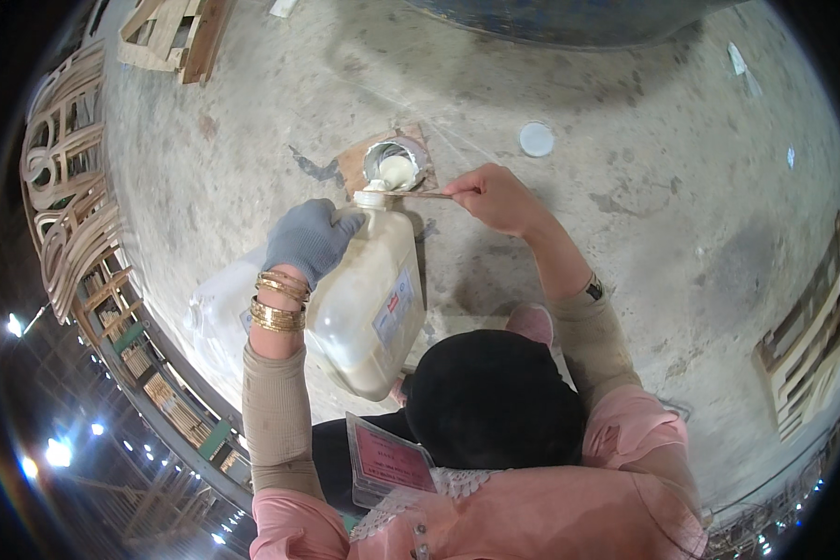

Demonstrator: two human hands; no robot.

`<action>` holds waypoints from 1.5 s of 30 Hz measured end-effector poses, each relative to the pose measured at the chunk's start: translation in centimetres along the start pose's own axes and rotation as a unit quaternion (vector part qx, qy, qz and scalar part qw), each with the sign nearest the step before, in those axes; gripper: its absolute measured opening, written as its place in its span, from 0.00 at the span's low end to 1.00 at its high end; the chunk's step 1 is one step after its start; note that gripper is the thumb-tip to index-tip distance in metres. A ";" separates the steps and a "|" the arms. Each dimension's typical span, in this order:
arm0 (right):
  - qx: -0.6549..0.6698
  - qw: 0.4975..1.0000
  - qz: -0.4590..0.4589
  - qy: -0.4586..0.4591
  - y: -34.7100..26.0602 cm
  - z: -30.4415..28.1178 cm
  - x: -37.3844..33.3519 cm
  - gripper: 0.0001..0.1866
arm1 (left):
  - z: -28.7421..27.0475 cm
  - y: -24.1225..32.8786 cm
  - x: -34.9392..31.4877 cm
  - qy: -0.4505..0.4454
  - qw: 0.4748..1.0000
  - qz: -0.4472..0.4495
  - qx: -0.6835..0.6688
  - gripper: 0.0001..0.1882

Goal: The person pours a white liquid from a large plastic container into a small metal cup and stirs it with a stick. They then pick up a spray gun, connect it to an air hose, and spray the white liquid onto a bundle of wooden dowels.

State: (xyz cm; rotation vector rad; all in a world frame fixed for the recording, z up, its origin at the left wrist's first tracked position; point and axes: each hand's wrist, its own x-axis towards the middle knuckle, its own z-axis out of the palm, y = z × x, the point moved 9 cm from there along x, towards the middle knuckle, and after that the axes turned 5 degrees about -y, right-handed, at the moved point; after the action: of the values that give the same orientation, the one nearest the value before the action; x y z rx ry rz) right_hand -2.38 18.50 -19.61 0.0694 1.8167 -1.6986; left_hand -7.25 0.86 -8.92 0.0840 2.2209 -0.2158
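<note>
While my left hand (315,241), in a grey knit glove, is closed over the top of a big cloudy plastic jug (369,299), its fingers partly hidden from me, my right hand (500,200), bare, pinches a thin stick (422,194) between thumb and curled fingers. Stick points leftward, its far end at the jug's white neck (371,198); whether the two touch, I can't tell. Jug stands in front of me, left of centre, neck at the near rim of a small can (380,161), pale liquid low inside, label on its right side. Can holds white paste (399,172) and sits on a brown board (351,166). Gold bracelets (278,315) on my left wrist, a dark watch (594,287) on my right. A second cloudy jug (222,301) is just left of the first. Beyond my right hand, a round white lid (536,139) lies on the stained concrete floor (467,98). Farther out: a dark blue drum (569,21) ahead, a wooden pallet (803,369) off right, curved wooden frames (63,177) along the left.
</note>
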 end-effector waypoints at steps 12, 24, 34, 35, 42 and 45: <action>-0.004 0.997 -0.041 0.070 -1.6 -1.0 -1.9 0.10 | -1.7 0.3 -2.3 0.074 0.997 0.015 -0.032 0.23; -0.063 0.979 -0.151 0.119 -5.1 -2.2 -3.5 0.09 | -3.4 0.3 -4.4 0.117 0.991 0.026 -0.064 0.23; -0.235 0.951 -0.125 0.155 -4.4 -1.3 -3.6 0.09 | -3.2 -0.9 -6.1 0.144 0.984 0.019 -0.107 0.22; -0.230 0.954 -0.112 0.159 -3.9 -1.4 -3.5 0.09 | -3.1 -1.2 -6.3 0.146 0.983 0.019 -0.114 0.22; -0.280 0.933 -0.138 0.181 -3.5 -1.0 -3.3 0.09 | -2.6 -3.2 -8.2 0.157 0.969 0.037 -0.187 0.19; -0.295 0.937 -0.098 0.159 -3.3 -0.4 -3.3 0.10 | -1.3 -6.3 -9.8 0.136 0.951 0.014 -0.276 0.15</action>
State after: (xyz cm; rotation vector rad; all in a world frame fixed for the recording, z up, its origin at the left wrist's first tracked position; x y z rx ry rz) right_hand -1.45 19.59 -15.19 -0.1013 2.5844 -1.2439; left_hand -3.12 -4.91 0.43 -0.1702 2.4699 0.4636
